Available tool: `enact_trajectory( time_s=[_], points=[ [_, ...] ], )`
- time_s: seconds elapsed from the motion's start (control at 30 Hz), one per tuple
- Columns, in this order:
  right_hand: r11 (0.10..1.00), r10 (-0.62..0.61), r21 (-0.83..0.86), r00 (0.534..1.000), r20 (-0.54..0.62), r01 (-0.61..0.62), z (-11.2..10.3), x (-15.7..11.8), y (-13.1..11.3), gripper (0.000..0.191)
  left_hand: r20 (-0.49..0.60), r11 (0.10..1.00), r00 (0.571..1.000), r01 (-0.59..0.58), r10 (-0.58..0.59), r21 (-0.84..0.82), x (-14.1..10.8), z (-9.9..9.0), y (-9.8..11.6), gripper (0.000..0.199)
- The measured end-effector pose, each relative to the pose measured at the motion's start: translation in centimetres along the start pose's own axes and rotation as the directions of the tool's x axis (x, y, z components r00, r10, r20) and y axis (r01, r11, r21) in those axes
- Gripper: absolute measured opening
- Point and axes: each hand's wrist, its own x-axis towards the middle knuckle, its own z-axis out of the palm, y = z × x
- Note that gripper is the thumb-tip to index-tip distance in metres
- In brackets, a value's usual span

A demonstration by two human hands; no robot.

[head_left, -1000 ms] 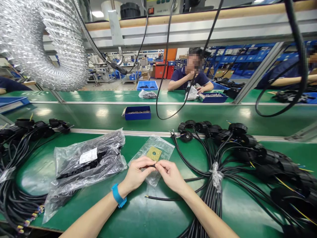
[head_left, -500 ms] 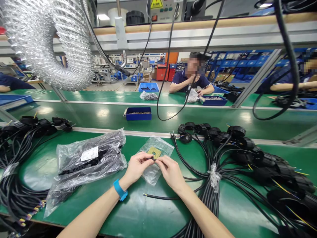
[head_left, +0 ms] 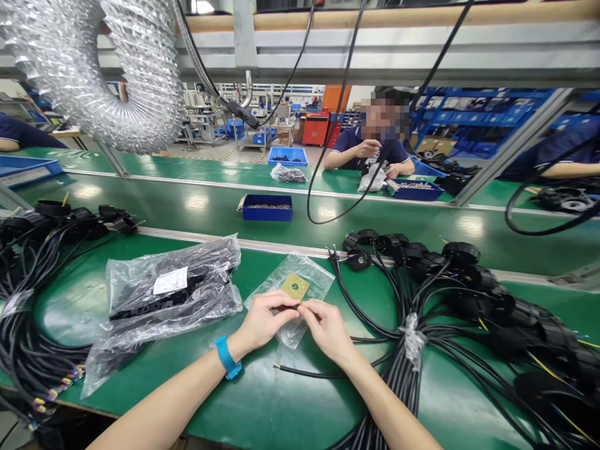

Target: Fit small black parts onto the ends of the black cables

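Both hands meet over a small clear plastic bag (head_left: 293, 334) on the green bench. My left hand (head_left: 265, 320), with a blue wristband (head_left: 227, 357), pinches something small and dark at its fingertips. My right hand (head_left: 327, 328) is closed too, its fingertips meeting the left ones at the same spot. The small item is mostly hidden by the fingers. Just beyond them a yellow square piece (head_left: 295, 286) with a round hole lies at the bag. Below the hands a black cable end (head_left: 304, 374) with bared wires rests on the bench.
A large clear bag of black parts (head_left: 173, 294) lies left. Black cable bundles stand at far left (head_left: 28, 312) and right (head_left: 407, 356), the right one tied with plastic. A blue box (head_left: 267, 207) sits beyond. A person (head_left: 349, 150) works opposite. Cables and a silver duct (head_left: 135, 81) hang above.
The view has tilted down and shifted slightly. My fingertips have drawn closer together over the small dark item. The person opposite has moved a hand away from the face.
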Motion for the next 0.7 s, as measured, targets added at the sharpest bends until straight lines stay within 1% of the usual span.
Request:
enact_trajectory(
  time_s=[0.13, 0.3, 0.43, 0.57, 0.7],
  points=[
    [0.998, 0.061, 0.012, 0.997, 0.039, -0.061, -0.26, 0.28, 0.08, 0.036, -0.012, 1.000, 1.000, 0.023, -0.023, -0.011, 0.28, -0.14, -0.21, 0.020],
    [0.994, 0.100, 0.033, 0.994, 0.033, -0.101, -0.65, 0.41, -0.29, 0.026, -0.035, 0.999, 0.999, 0.039, -0.040, -0.019, 0.63, -0.52, -0.45, 0.021],
    [0.996, 0.086, 0.016, 0.995, 0.059, -0.087, -0.89, 0.38, -0.64, 0.027, -0.035, 0.999, 0.998, 0.046, -0.047, -0.020, 0.52, -0.42, -0.53, 0.022],
    [0.998, 0.042, -0.045, 0.996, 0.077, -0.039, -0.95, 0.16, -0.72, 0.033, -0.040, 0.996, 0.998, 0.045, -0.048, -0.079, 0.25, -0.06, -0.69, 0.020],
    [0.996, 0.084, 0.024, 0.990, 0.111, -0.087, -0.76, 0.02, -0.24, 0.038, -0.028, 0.994, 0.999, 0.033, -0.036, -0.106, 0.10, 0.27, -0.84, 0.019]
  ],
)
